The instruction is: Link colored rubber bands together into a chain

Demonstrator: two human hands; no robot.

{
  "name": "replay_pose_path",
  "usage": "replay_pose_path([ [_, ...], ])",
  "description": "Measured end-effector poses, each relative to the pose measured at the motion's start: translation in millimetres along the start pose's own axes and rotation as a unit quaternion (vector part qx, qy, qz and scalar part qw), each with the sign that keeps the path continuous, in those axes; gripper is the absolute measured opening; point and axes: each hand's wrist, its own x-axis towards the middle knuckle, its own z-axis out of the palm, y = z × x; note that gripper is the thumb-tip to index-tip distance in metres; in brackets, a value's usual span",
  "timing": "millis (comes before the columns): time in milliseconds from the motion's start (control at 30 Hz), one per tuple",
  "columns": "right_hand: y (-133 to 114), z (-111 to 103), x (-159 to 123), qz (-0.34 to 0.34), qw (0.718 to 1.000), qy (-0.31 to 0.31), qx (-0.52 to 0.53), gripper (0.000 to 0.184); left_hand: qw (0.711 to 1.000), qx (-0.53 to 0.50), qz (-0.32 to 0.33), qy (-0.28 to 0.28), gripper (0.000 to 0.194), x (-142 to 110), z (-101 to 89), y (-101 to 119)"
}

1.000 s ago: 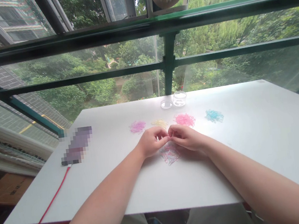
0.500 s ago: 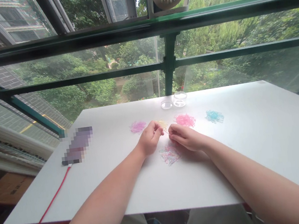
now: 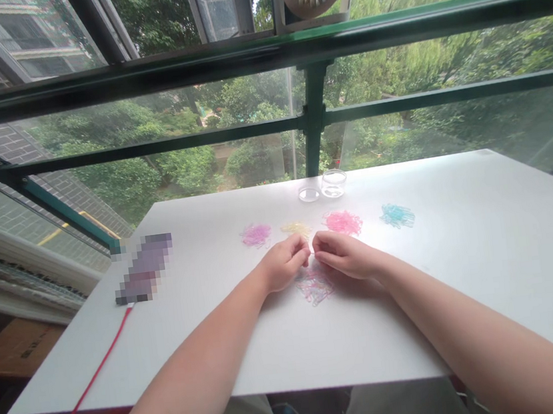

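your left hand (image 3: 287, 262) and right hand (image 3: 341, 254) pinch a thin strand (image 3: 312, 253) between them, seemingly steadying both ends, the mixed pile (image 3: 315, 289) just nearer you, probably for easy reach.

Well to the left of the left hand (image 3: 283, 261), I see a pixelated phone (image 3: 144, 269) lying on the white table (image 3: 489, 261), a red cable (image 3: 102, 369) running from its near end over the front edge. Farther left, below table height, I make out a cardboard box (image 3: 16, 346). Beyond both hands I get a dark green railing (image 3: 164, 73) with trees (image 3: 440, 59) behind it. Higher up, straight ahead of the right hand (image 3: 345, 252), I spot a round ribbed fan (image 3: 320, 5); far ahead on the left stands a building (image 3: 28, 32).
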Motion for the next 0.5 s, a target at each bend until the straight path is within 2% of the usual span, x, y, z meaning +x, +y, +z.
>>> replay_pose_path([
  [267, 0.0, 0.0, -0.1, 0.006, 0.997, -0.007, 0.081, 0.007, 1.000, 0.006, 0.001, -0.006, 0.012, 1.7, -0.4, -1.0],
  [500, -1.3, -2.3, -0.2, 0.019, 0.996, -0.002, 0.085, 0.007, 1.000, -0.016, 0.000, -0.012, 0.011, 2.6, -2.6, -4.7],
])
